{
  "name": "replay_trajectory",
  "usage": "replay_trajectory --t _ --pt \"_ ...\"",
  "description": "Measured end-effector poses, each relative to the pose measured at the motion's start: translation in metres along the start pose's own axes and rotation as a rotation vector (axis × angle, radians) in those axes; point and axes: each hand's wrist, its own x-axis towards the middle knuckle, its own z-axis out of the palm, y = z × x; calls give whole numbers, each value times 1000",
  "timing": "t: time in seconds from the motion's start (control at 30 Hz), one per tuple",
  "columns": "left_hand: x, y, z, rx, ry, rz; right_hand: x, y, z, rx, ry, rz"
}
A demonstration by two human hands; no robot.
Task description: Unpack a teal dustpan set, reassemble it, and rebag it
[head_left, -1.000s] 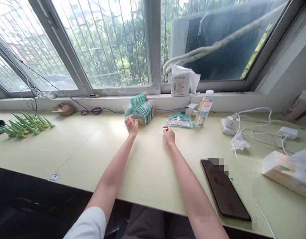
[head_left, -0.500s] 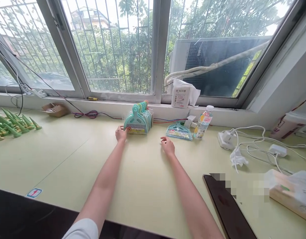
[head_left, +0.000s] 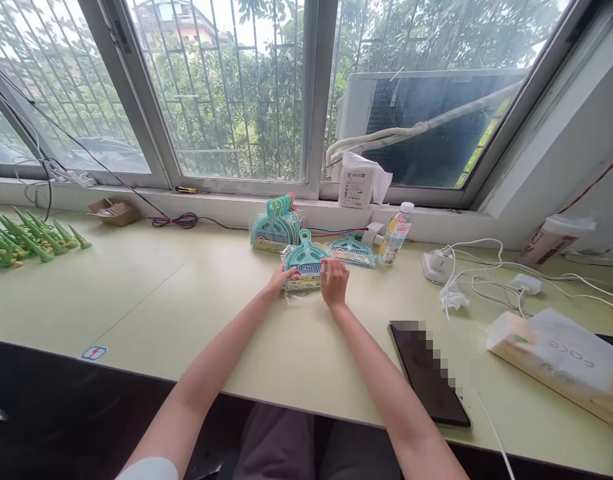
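Note:
Between my two hands stands a teal mini dustpan and brush set (head_left: 306, 257) in clear wrap, with a printed label across its front. My left hand (head_left: 279, 279) grips its left edge, thumb on the front. At its right edge, my right hand (head_left: 335, 279) has its fingers closed on the side. Just behind and to the left is a row of several similar dustpan sets (head_left: 272, 223), upright and close together. Behind my right hand, one more packed dustpan set (head_left: 354, 249) lies on the table, leaning low beside a drink bottle (head_left: 396, 233).
A tablet (head_left: 424, 373) lies to the right, near a tissue pack (head_left: 551, 360). White cables and a charger (head_left: 436, 263) spread at the back right. Green pointed items (head_left: 31, 240) and a small cardboard box (head_left: 114, 211) are at the left. A tissue packet (head_left: 355, 180) stands on the sill.
My left hand has drawn one dustpan set out of the row, forward and to the right. My right hand has come in to hold its other side. The view has shifted slightly.

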Motion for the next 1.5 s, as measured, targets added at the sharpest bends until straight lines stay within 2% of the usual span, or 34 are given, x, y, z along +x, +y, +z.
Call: replay_trajectory --t 0.07,0.1,0.17,0.33,0.4,0.53,0.67,0.77,0.9,1.0,1.13,1.23,1.33,1.4,1.5 --pt "-3 1 8 -81 33 65 -11 -3 -5 10 -248 -158" --pt "-4 2 9 -115 55 86 -15 -3 -6 29 -343 -184" --pt "-7 6 6 -178 65 101 -19 1 -4 112 -413 -130" --pt "-20 7 -8 -237 -47 -3 -13 10 3 632 -349 269" --pt "-23 5 -8 -227 -81 -31 -13 9 3 778 -329 379" --pt "-20 4 -4 -229 -125 -24 -21 -1 7 855 -155 588" --pt "-18 9 -6 -198 -197 47 -26 -12 12 873 -11 795" --pt "-19 10 -7 -216 -208 127 -26 -17 9 776 84 822" --pt "-19 8 -5 -266 -166 178 -24 -21 1 819 105 709" --pt "-19 6 -4 -280 -158 161 -24 -23 0 867 106 681" --pt "-22 8 -4 -266 -183 140 -25 -21 4 935 109 776" --pt "-27 10 -1 -178 -250 90 -24 -18 4 1118 114 769" --pt "-27 12 0 -105 -304 36 -21 -13 0 1179 151 828" --pt "-22 12 -3 -89 -268 14 -18 -10 -5 1185 171 871" --pt "-11 11 -12 -33 -112 19 -14 -7 -10 1213 152 860"
